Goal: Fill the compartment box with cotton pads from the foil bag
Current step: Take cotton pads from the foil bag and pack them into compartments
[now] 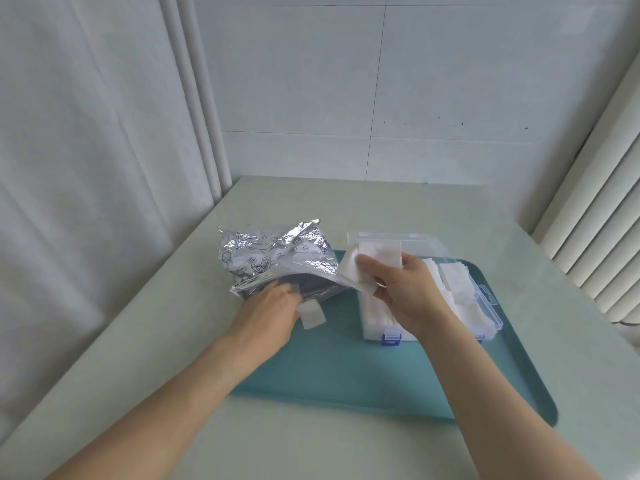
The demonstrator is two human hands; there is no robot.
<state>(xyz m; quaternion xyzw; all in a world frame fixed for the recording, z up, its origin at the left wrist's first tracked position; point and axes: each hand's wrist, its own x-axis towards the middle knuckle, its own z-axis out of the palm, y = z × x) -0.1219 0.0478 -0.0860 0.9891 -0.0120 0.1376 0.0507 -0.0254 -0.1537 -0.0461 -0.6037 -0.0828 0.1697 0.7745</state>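
Cotton pads [360, 271], white and square, sit as a small stack pinched in the right hand [408, 292], held above the left end of the clear plastic compartment box [485, 306]. Left hand [273, 313] reaches into the mouth of the crinkled silver foil bag [273, 258], fingers hidden inside, grip unclear; one loose white pad [311, 315] lies just beside its thumb. Box holds more pads, its blue latches [391, 338] facing the near edge of the teal tray [346, 375]. Bag rests at the tray's far left corner, on the pale green table [173, 341].
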